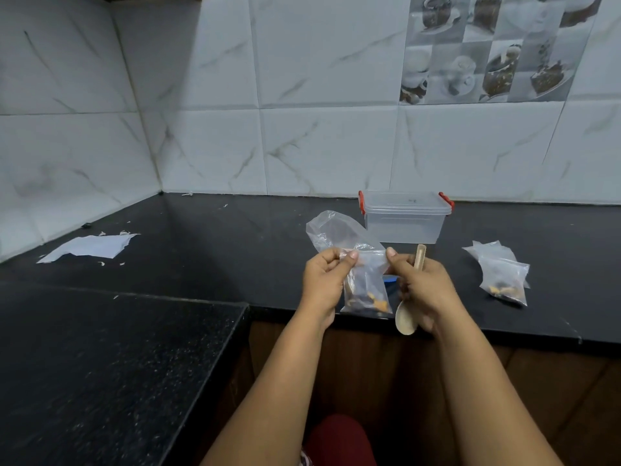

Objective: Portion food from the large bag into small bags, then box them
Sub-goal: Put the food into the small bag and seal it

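Head view.

Worktop (235, 237): black stone, L-shaped, set against white marble-patterned wall tiles (329, 142); a decorative panel (490, 48) of cup and dessert pictures sits high on the right of the wall.

Left hand (324, 280): raised just above the front edge of the worktop; thumb and curled fingers (351, 255) pinch the top left corner of the small bag.

Small bag (366, 287): clear plastic, hanging upright between both hands, with a little orange and dark food gathered at its bottom.

Right hand (425, 290): thumb tip pinches the top right corner of the small bag, while the remaining fingers are curled round the spoon.

Spoon (408, 314): pale, wood-coloured; bowl hangs down below the hand, handle end sticks up above it.

Large bag (336, 232): clear, crumpled, lying behind the held bag and just left of the box; contents cannot be made out.

Box (405, 218): clear plastic, lid on, red clips at both ends, standing near the wall behind the hands.

Filled bags (502, 275): clear, lying on the worktop to the right, well apart from the hands; orange and dark pieces show at the near end.

Torn white paper (90, 247): flat on the worktop at far left, with small scraps around it.

Blue item (389, 280): mostly hidden behind the held bag; kind cannot be told.
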